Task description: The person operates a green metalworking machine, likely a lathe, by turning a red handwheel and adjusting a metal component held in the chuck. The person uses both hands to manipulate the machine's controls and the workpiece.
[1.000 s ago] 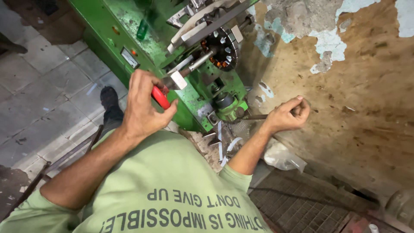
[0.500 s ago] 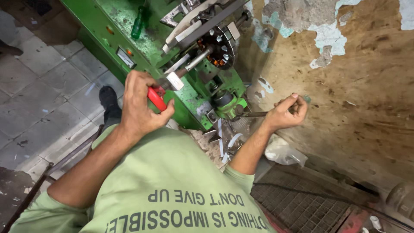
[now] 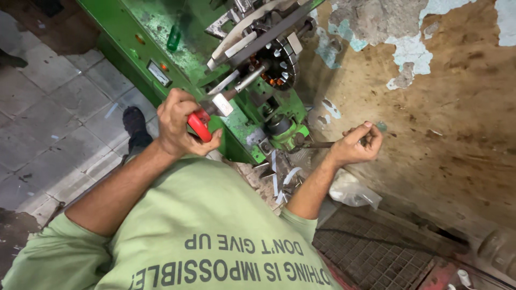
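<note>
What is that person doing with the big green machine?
A person in a light green shirt is working at a green machine that stands against a peeling wall. The left hand grips a red-handled tool whose metal shaft points up toward a round part with copper windings. The right hand is closed around a thin metal rod sticking out of the machine's lower side. Paper-like strips lie below.
</note>
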